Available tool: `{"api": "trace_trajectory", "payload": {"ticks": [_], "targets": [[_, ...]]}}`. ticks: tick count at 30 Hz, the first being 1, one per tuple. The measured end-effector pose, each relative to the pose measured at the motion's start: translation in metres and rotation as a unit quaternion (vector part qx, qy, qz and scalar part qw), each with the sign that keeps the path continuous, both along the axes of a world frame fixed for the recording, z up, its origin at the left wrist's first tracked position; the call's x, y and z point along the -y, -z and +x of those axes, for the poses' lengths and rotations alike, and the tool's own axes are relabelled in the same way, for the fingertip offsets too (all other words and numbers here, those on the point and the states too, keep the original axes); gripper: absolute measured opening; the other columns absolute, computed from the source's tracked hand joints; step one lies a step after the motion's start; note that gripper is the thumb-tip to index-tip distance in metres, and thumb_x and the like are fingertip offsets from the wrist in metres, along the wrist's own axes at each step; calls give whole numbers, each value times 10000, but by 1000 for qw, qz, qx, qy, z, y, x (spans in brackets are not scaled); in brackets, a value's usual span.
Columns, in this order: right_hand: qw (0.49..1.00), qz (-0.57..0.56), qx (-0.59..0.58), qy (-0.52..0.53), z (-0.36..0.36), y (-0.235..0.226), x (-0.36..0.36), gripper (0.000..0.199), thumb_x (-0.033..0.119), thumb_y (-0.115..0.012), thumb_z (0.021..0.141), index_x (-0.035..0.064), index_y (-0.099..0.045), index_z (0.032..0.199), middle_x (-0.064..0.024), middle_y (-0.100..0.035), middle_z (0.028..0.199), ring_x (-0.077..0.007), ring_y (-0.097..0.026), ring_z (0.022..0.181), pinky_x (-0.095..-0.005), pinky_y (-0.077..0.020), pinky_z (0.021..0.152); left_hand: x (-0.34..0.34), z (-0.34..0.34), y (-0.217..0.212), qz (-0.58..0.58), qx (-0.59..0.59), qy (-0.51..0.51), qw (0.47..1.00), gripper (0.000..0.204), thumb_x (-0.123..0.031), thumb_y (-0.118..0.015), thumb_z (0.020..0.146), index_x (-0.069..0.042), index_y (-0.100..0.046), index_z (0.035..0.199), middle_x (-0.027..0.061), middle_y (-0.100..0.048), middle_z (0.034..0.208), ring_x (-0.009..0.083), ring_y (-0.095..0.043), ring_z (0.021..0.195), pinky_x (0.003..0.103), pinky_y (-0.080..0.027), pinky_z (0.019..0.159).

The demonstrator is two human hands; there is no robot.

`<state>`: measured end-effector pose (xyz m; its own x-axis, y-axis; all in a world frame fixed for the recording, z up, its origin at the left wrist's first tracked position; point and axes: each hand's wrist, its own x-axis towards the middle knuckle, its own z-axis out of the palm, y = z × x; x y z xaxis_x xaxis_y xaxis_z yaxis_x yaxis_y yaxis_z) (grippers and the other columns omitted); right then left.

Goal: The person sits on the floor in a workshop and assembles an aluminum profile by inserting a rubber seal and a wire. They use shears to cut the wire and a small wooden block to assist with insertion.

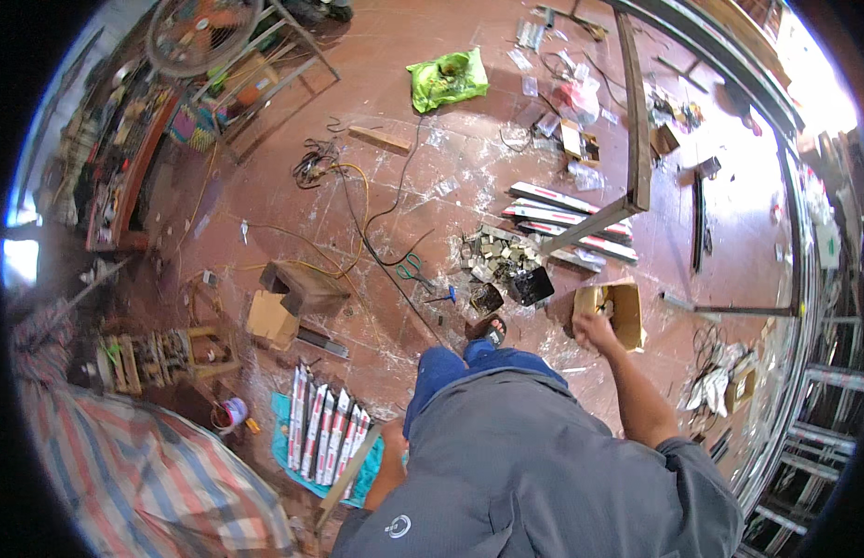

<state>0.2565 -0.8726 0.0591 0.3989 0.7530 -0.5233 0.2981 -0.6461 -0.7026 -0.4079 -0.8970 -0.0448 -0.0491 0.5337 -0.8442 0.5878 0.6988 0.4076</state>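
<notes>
My right hand (594, 331) is closed at the left edge of an open cardboard box (632, 321). What its fingers hold, if anything, is too small to make out. My left hand (393, 435) is low beside my left knee, near a thin bar and a turquoise sheet (281, 432) bearing several long white-and-red packages (325, 437). Its fingers are mostly hidden. In front of my sandalled foot lie a heap of small metal pieces (495, 253), a black tray (531, 286), a blue-handled tool (441, 297) and green-handled scissors (410, 268).
A metal frame (638, 139) stands at the right, one leg beside more long packages (562, 212). Cables (362, 223) cross the floor at centre left, near a brown cardboard box (306, 288). A green bag (448, 79) lies farther off. Striped cloth (134, 465) fills the lower left.
</notes>
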Motion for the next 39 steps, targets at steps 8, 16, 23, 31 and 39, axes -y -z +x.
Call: {"api": "trace_trajectory", "payload": {"ticks": [8, 16, 23, 31, 39], "targets": [[954, 69, -212, 202, -27, -55, -114, 246, 87, -672, 966, -4, -706, 1191, -64, -671, 842, -136, -607, 652, -288, -494, 588, -189, 57, 20, 151, -5, 333, 931, 369, -425, -668, 953, -110, -752, 1126, 76, -719, 930, 232, -704, 746, 429, -512, 599], [931, -199, -39, 303, -89, 25, -4, 273, 103, -706, 842, -36, -746, 1074, -125, -717, 867, -194, -697, 707, -344, -545, 591, -488, 165, -43, 20, 76, 13, 997, 316, -374, -636, 1018, -94, -656, 1164, 61, -693, 932, 187, -677, 743, 327, -513, 600], [921, -65, 35, 382, -178, 61, -54, 237, 212, -741, 930, -16, -754, 994, -101, -718, 780, -188, -699, 685, -345, -565, 639, -695, 258, 0, -24, 181, 242, 953, 228, -245, -720, 984, -30, -730, 1060, 45, -668, 772, 149, -612, 600, 296, -487, 513], [832, 52, -189, 519, -266, -43, -229, 274, 179, -674, 953, 19, -757, 1160, -87, -726, 839, -145, -693, 698, -315, -547, 662, -860, 360, -46, 64, 168, 268, 946, 241, -271, -690, 1010, -49, -675, 1101, 31, -666, 771, 151, -627, 596, 311, -481, 490], [698, 60, -163, 694, -412, 9, -140, 260, 90, -668, 921, 6, -739, 1157, -53, -664, 735, -152, -665, 614, -326, -586, 591, -756, 354, -45, -2, 187, 440, 878, 215, -274, -678, 1019, -78, -678, 1105, 63, -692, 794, 197, -656, 601, 326, -495, 471]]}}
